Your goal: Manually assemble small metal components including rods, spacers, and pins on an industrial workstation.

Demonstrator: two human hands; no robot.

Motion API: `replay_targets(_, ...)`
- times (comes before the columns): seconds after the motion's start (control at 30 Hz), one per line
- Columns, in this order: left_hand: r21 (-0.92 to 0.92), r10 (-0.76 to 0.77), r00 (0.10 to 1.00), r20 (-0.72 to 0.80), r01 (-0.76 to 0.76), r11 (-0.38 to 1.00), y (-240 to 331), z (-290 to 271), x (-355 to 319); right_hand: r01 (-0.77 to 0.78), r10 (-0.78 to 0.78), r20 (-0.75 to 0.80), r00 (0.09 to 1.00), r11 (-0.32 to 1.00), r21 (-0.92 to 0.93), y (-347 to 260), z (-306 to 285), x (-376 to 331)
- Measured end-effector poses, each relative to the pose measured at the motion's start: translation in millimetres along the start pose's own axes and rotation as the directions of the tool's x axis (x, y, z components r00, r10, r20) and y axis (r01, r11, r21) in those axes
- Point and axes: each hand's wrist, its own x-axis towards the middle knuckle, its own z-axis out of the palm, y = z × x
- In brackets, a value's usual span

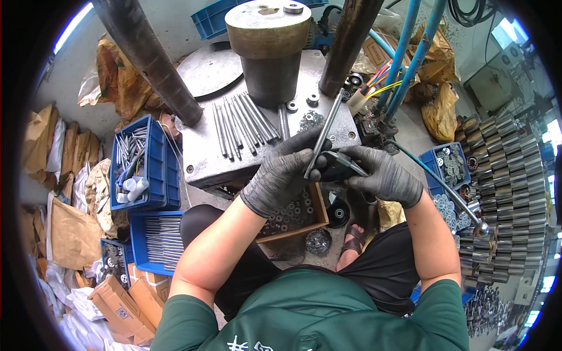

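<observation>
My left hand (278, 178), in a dark grey work glove, is closed around the lower part of a long steel shaft (329, 126). The shaft slants up and to the right over the press table. My right hand (383, 175), gloved alike, grips a grey metal tool (346, 162) that looks like pliers. One end of the tool reaches to the fingers of my left hand, beside the shaft. Where tool and shaft come together, the fingers hide whether they touch. Several similar steel shafts (237, 126) lie side by side on the metal table (202, 167) beyond my left hand.
A thick steel cylinder (269, 73) stands on the table between two dark columns (146, 61). Small bearings (312, 100) and loose rings (311, 121) lie nearby. Blue bins (167, 169) stand left, a wooden box (322, 213) below my hands, and a ball-ended lever (451, 193) juts in at right.
</observation>
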Motion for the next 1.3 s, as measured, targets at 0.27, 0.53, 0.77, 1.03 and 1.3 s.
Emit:
replay_targets(0.27, -0.017, 0.054, 0.999, 0.001, -0.053, 0.998, 3, -11, 2, -0.164, 0.182, 0.035, 0.983, 0.942, -0.294, -26, -12, -4)
replay_targets(0.53, -0.230, 0.146, 0.986, 0.082, -0.124, 0.965, 10, -23, 9, 0.187, -0.502, -0.114, 0.858, 0.510, -0.840, 39, -13, 32)
replay_targets(0.77, -0.333, 0.080, 0.994, 0.068, -0.053, 0.941, 11, -31, 7, 0.163, -0.517, -0.036, 0.855, 0.334, -0.928, 61, 7, 60)
replay_targets(1.03, -0.299, 0.131, 0.991, 0.041, -0.113, 0.948, 15, -28, 6, 0.160, -0.545, -0.049, 0.837, 0.330, -0.930, 64, 11, 61)
replay_targets(1.3, 0.443, 0.193, 0.945, -0.264, -0.059, 0.895, 0, -15, 8, 0.111, -0.042, -0.452, 0.891, 0.986, 0.127, 35, 34, 47)
